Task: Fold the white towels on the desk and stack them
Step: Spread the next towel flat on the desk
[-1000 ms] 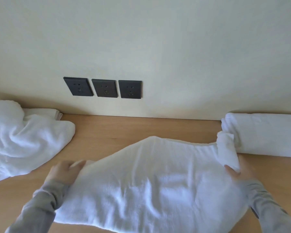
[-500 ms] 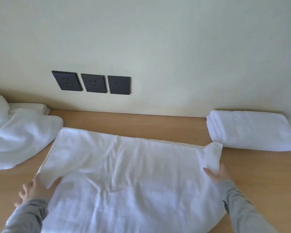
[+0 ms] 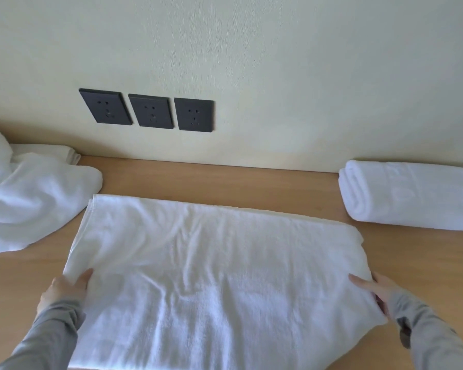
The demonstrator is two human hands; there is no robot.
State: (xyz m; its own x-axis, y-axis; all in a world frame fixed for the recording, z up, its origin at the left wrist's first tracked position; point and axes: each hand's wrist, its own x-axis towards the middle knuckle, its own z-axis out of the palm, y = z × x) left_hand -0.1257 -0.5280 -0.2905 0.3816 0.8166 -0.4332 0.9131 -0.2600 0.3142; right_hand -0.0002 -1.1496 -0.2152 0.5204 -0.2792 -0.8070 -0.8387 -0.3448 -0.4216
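White towel (image 3: 211,276) flat mid-frame on desk (image 3: 225,180), ends pinched by left hand (image 3: 64,287) and right hand (image 3: 377,287), likely squaring for next fold.

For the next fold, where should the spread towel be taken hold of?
Probably by its two short side edges, left hand from the left, right hand from the right: the spread towel lies flat and wide on the desk, both side edges exposed.
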